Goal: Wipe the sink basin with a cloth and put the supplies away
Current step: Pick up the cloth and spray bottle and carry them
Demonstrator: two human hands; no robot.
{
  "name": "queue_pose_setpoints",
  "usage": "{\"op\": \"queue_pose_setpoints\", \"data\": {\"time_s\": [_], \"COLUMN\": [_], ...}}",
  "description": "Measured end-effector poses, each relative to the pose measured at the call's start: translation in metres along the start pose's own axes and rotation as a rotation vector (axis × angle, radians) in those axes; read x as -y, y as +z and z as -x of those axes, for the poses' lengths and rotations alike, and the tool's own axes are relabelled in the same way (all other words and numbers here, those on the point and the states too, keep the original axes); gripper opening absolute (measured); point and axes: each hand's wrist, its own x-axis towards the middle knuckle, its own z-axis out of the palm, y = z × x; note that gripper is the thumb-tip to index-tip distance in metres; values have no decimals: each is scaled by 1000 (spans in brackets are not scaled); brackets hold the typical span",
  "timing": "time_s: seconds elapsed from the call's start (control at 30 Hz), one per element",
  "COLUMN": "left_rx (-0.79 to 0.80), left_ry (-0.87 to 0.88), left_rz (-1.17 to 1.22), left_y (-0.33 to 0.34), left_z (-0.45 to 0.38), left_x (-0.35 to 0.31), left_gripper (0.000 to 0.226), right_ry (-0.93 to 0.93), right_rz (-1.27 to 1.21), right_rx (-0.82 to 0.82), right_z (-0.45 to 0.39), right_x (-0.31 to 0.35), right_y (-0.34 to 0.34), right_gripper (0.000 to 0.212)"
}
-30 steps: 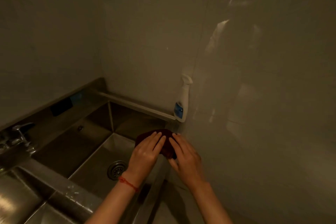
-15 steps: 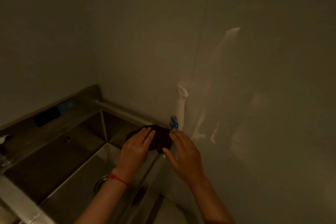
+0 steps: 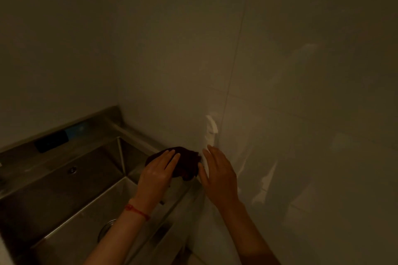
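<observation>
Flat-fingered left hand presses cloth onto sink corner; right hand, fingers straight, has lifted off toward spray bottle: put-away underway.

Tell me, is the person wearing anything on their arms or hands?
Both arms are bare, with no sleeves or gloves in view. The left hand has a thin red string bracelet around its wrist. The right hand shows no ring, watch or band.
</observation>
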Motion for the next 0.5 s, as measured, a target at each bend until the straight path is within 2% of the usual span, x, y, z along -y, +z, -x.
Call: {"op": "queue_pose_setpoints", "data": {"time_s": [0.17,0.23,0.33,0.4,0.5], "left_rx": [21,23,29,29,15], "left_ry": [-17,-17,14,25,42], "left_rz": [8,21,37,49,71], "left_y": [18,26,37,44,53], "left_z": [-12,-18,-25,-29,-37], "left_x": [9,15,27,36,50], "left_gripper": [37,41,42,45,47], "right_ry": [-10,-8,-23,-6,26], "right_rz": [20,37,87,147,233], "right_rx": [1,-11,-46,-22,-9], "right_z": [-16,-24,-33,-41,-54], "right_x": [-12,-15,-16,-15,-13], "right_y": [13,20,34,41,52], "right_gripper": [39,40,24,40,25]}}
